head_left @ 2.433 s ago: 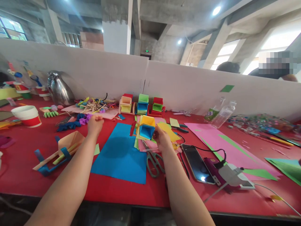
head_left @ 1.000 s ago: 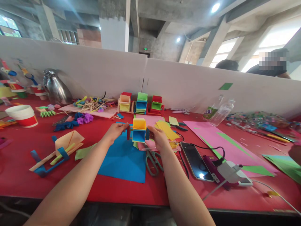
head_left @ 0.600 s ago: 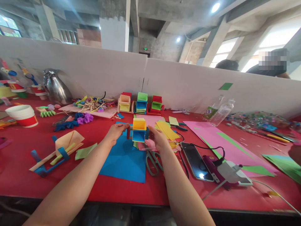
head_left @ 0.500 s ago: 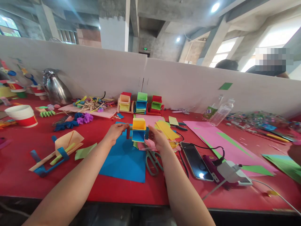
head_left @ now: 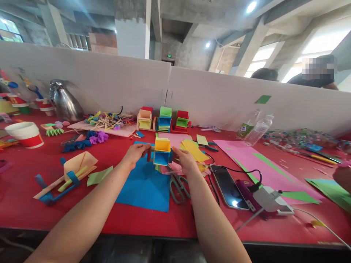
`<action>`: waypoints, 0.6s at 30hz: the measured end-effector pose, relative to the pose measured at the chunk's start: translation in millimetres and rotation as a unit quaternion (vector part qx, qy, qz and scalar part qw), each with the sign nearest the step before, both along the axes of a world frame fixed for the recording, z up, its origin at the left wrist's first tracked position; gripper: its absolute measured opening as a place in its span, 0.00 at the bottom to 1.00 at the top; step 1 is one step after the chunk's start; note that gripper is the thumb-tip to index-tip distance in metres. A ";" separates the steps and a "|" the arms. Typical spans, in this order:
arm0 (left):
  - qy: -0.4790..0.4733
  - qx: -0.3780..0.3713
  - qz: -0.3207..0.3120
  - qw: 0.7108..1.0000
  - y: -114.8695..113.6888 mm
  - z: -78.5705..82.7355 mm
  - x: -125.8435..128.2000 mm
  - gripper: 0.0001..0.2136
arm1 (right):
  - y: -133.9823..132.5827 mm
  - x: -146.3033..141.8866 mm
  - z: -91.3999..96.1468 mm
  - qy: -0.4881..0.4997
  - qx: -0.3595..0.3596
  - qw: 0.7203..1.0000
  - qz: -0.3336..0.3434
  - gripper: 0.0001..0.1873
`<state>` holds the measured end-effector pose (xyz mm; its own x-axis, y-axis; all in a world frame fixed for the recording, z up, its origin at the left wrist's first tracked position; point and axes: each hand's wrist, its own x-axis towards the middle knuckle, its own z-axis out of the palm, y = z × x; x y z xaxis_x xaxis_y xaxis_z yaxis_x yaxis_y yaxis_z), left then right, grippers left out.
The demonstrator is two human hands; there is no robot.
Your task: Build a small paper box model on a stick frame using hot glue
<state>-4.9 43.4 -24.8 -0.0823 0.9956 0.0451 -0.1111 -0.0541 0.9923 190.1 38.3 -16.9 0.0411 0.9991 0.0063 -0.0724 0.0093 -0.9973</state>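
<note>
A small paper wheel model (head_left: 162, 151) with yellow and blue folded pockets is held up between my two hands. My left hand (head_left: 136, 155) pinches the red upright on its left side. On its other side, my right hand (head_left: 184, 159) grips the blue upright between thumb and fingers. Beneath the model lies a blue sheet of paper (head_left: 145, 193), partly hidden by my left forearm. Green-handled scissors (head_left: 178, 188) rest beside that sheet, close to my right wrist. Yellow paper pieces (head_left: 194, 151) are just behind my right hand.
Three finished-looking paper wheels (head_left: 165, 119) stand by the white partition (head_left: 109, 80). A phone (head_left: 229, 188) and a power strip (head_left: 248, 197) with cables lie at right. Left are an unassembled paper model (head_left: 78, 164), paper cups (head_left: 24, 134) and a metal jug (head_left: 65, 101). Another person's hand (head_left: 342, 179) is at far right.
My hands stay in nearly the same place, still holding the paper wheel model. Its pockets have tilted very slightly. The other person's hand at far right has shifted a little.
</note>
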 end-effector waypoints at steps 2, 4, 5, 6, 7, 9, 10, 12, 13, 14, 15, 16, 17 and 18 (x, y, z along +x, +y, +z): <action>-0.001 0.001 0.006 1.000 0.1 0.0 -0.3 0.18 | -1.9 -0.7 4.1 -0.033 0.028 0.999 -0.029 0.14; -0.001 0.005 0.014 1.000 0.1 0.5 -0.5 0.18 | -4.9 -2.0 9.7 -0.073 0.088 0.991 -0.062 0.15; -0.001 0.007 0.018 1.000 0.0 0.8 -0.4 0.19 | -6.7 -3.0 12.3 -0.107 0.134 0.983 -0.070 0.16; -0.001 0.009 0.021 1.000 -0.1 1.2 -0.2 0.19 | -8.5 -4.1 14.6 -0.148 0.187 0.969 -0.069 0.17; 0.000 0.011 0.024 1.000 -0.2 1.5 0.1 0.19 | -10.2 -5.5 16.2 -0.196 0.238 0.950 -0.061 0.17; 0.001 0.016 0.026 1.000 -0.4 1.8 0.7 0.19 | -12.9 -8.2 17.5 -0.285 0.308 0.907 -0.033 0.17; 0.003 0.017 0.027 0.999 -0.5 1.8 1.1 0.19 | -13.8 -9.3 17.3 -0.313 0.321 0.893 -0.023 0.16; 0.005 0.020 0.031 0.999 -0.7 1.6 1.5 0.19 | -14.6 -10.8 15.8 -0.354 0.330 0.875 -0.016 0.16; 0.006 0.021 0.032 0.999 -0.8 1.4 1.7 0.19 | -14.7 -11.2 15.0 -0.369 0.331 0.868 -0.018 0.17; 0.008 0.022 0.033 0.999 -0.9 1.3 1.8 0.19 | -14.8 -11.4 14.3 -0.382 0.332 0.862 -0.022 0.17; 0.009 0.023 0.035 0.999 -1.0 1.2 2.0 0.19 | -15.0 -11.6 13.8 -0.393 0.333 0.857 -0.026 0.17; 0.010 0.024 0.035 0.999 -1.2 1.2 2.1 0.19 | -15.2 -11.9 13.6 -0.402 0.335 0.852 -0.030 0.18; 0.011 0.025 0.036 0.999 -1.2 1.2 2.3 0.20 | -15.6 -12.2 13.5 -0.411 0.335 0.847 -0.033 0.18; 0.012 0.027 0.036 0.999 -1.3 1.3 2.4 0.20 | -16.0 -12.7 13.6 -0.416 0.336 0.844 -0.035 0.18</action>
